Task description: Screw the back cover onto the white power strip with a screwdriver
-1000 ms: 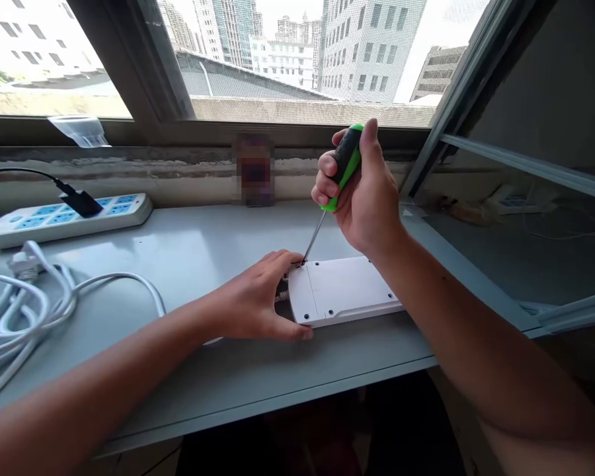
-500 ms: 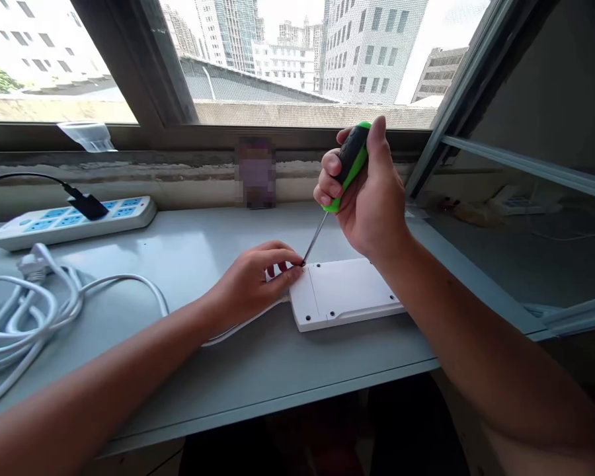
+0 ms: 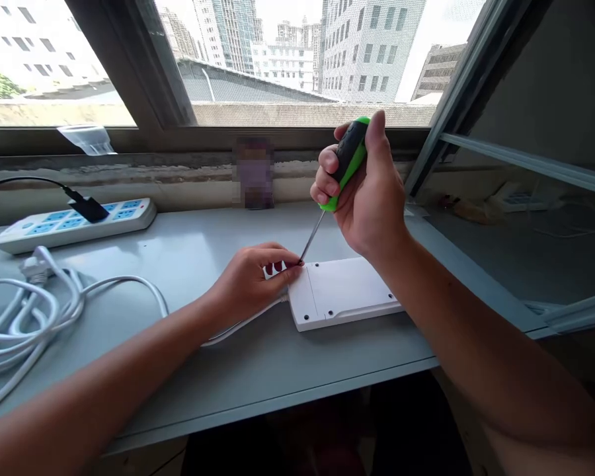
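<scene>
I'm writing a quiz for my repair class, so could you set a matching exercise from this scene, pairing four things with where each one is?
Things:
1. Screwdriver with green and black handle
2. White power strip with its underside up
3. Power strip with blue sockets
4. Coiled white cable

Places:
A. Back left of the grey shelf
B. In the right hand
C. Front left of the shelf, in loose loops
D. Under the left hand

Pairs: 1-B, 2-D, 3-A, 4-C

One head-worn view, close, facing forward and down at the left hand [image 3: 250,284] and right hand [image 3: 369,192], window [image 3: 297,59] beyond.
</scene>
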Demonstrator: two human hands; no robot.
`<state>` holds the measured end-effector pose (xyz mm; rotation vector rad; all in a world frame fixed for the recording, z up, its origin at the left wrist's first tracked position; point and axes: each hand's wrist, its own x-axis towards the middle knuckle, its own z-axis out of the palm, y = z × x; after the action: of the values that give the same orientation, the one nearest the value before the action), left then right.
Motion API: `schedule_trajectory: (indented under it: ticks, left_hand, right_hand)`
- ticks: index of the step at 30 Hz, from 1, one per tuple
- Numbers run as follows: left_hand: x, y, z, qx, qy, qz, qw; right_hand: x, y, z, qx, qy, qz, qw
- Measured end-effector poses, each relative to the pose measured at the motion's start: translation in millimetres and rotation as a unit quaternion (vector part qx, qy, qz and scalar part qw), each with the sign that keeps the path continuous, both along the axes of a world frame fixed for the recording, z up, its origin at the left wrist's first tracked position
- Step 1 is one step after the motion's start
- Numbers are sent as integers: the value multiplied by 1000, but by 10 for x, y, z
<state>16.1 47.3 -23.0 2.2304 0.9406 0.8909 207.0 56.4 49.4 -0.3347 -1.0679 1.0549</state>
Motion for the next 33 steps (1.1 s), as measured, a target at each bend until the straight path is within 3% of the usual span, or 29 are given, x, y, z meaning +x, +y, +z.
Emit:
schedule_trajectory:
  ticks: [12,22,25,28,33]
  left_hand:
    - [-43,-41,81,71,29,2,997]
    - [16,-22,67,65,38,3,997]
    - [13,7,44,75,41,1,996]
    - [-5,25,14,80,50,6,996]
    - [-41,43,-26,72,54,-5,996]
  right_hand:
    - [35,40,-42,31,-36,-37,998]
    - [102,192,-73,24,-39,-95,994]
    - [286,358,-85,-36,-16,-150,988]
    - [667,547,-87,-165,20,-244,955]
    - [1488,675,-191,-318,57,-362,875]
